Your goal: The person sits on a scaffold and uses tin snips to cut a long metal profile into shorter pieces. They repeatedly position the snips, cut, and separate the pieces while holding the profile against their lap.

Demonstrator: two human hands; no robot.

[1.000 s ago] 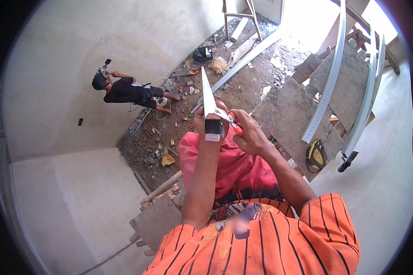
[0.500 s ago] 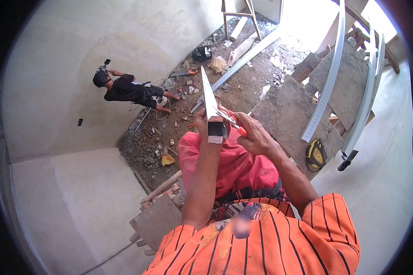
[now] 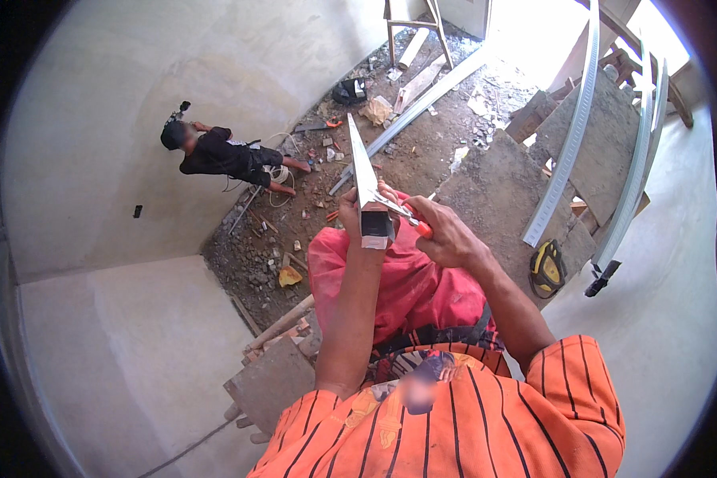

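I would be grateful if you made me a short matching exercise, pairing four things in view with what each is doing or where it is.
Column one
1. Left hand
2. Right hand
3. Tape measure
4. Co-worker

Column two
A. Lies on the boards, on the picture's right
B. Stands by the wall in dark clothes
C. Grips the red-handled snips
D. Holds the metal channel near its open end

Right pairs: 1-D, 2-C, 3-A, 4-B
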